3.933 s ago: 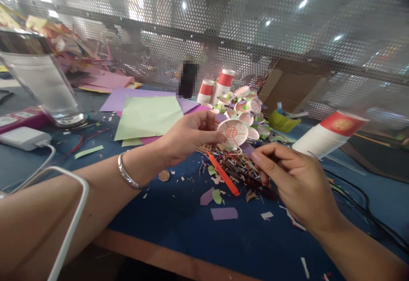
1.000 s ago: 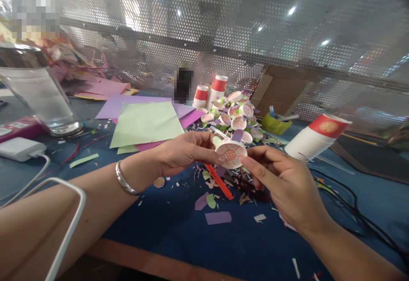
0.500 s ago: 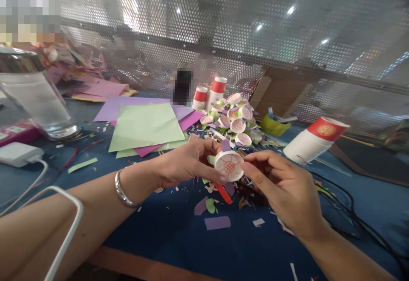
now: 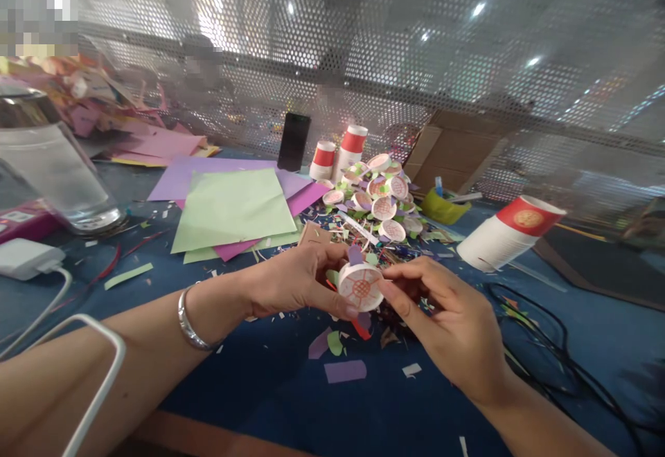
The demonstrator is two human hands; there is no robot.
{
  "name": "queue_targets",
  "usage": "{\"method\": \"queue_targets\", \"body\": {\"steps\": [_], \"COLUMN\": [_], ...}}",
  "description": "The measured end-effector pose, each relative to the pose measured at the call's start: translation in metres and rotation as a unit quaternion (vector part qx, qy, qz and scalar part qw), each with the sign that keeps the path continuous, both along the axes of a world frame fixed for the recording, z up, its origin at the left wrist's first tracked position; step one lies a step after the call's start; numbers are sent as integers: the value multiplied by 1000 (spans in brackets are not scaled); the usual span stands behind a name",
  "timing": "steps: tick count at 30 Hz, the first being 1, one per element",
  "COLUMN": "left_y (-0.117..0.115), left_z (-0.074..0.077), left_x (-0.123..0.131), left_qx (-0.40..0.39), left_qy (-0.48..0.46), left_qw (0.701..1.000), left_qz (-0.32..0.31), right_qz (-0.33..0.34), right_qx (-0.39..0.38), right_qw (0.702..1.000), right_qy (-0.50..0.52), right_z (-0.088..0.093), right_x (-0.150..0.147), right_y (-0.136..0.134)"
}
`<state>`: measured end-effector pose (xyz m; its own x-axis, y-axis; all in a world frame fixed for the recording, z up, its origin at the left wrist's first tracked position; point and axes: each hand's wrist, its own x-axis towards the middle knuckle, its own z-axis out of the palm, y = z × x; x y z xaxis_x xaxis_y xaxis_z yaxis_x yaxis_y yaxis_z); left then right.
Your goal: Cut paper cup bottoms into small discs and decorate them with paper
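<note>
Between my hands is a cut paper cup base [image 4: 360, 288], a white shallow disc with an orange-red drawn pattern and purple and green paper tabs round its rim. My left hand [image 4: 306, 280] grips it by the left side, thumb along the lower front edge. My right hand [image 4: 451, 322] pinches its right edge between thumb and index finger; any paper tab under those fingertips is hidden. Beyond lies a heap of similar decorated cup bases [image 4: 382, 197]. Loose purple paper pieces [image 4: 345, 372] and a green scrap [image 4: 334, 343] lie below the hands.
Green paper sheets [image 4: 233, 211] and purple sheets lie left of the heap. Stacked paper cups [image 4: 512, 235] lean at right, near black cables [image 4: 558, 346]. A glass of water [image 4: 62, 173] and a white charger [image 4: 31, 258] stand at left. A phone [image 4: 294, 142] leans against the mesh partition.
The cup base and both hands appear slightly lower and further left, as the view itself has shifted a little. Both hands keep their hold on it.
</note>
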<state>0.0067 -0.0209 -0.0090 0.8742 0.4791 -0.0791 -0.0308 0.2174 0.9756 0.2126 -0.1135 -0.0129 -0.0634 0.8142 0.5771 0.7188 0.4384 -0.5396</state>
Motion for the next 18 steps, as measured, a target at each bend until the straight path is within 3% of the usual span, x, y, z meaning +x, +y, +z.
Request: {"method": "queue_targets", "body": {"steps": [11, 14, 18], "left_y": [0, 0, 0], "left_z": [0, 1, 2], "left_x": [1, 2, 3], "left_qx": [-29, -48, -71], "left_qy": [-42, -54, -69], "left_qw": [996, 993, 986], "left_qz": [67, 98, 132], "right_qz": [-72, -69, -14], "right_qx": [-24, -72, -180], "right_qw": [996, 992, 976], "right_qy": [40, 73, 122], "right_z": [0, 1, 1], "right_x": [5, 5, 2], "right_y": [-3, -1, 2]}}
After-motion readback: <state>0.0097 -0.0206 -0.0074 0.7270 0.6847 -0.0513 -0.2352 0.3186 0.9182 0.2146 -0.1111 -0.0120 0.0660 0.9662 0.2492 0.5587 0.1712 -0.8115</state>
